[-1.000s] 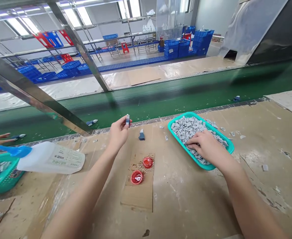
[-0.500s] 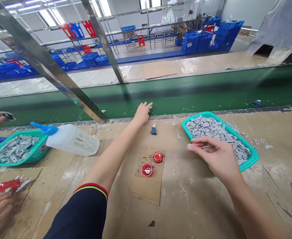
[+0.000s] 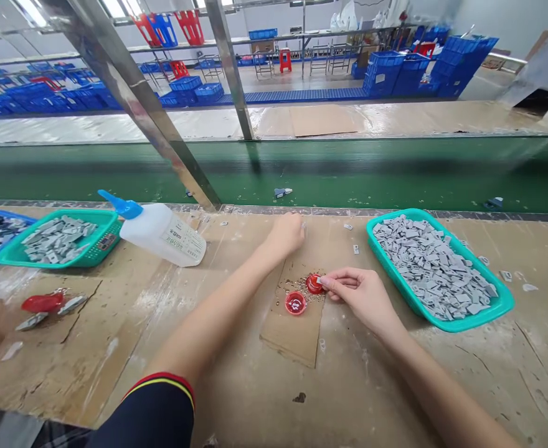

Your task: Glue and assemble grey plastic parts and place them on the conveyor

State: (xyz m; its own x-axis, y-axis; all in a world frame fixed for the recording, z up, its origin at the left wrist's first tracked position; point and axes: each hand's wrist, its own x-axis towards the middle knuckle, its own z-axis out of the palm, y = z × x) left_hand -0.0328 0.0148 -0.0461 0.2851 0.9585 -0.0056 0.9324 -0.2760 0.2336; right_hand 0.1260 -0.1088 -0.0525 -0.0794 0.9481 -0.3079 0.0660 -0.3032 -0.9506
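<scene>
A: What runs across the room?

B: A green conveyor belt point(image 3: 274, 174), and behind it a long bench point(image 3: 162, 127) under shiny film, with a cardboard sheet point(image 3: 323, 120) lying on it.

A: And farther back?

B: Stacks of blue crates point(image 3: 386, 78) on a pale floor point(image 3: 330, 81), a red stool point(image 3: 284, 59), and a long metal rack point(image 3: 274, 34) with red and blue crates on top.

A: What about the light?

B: Bright windows point(image 3: 119, 5) high up, and pale walls point(image 3: 502, 18).

A: Anything nearer?

B: A steel post point(image 3: 230, 62) and a slanted strut point(image 3: 138, 99) in front of the belt, and a grey metal hood point(image 3: 540, 74) at the right.
</scene>
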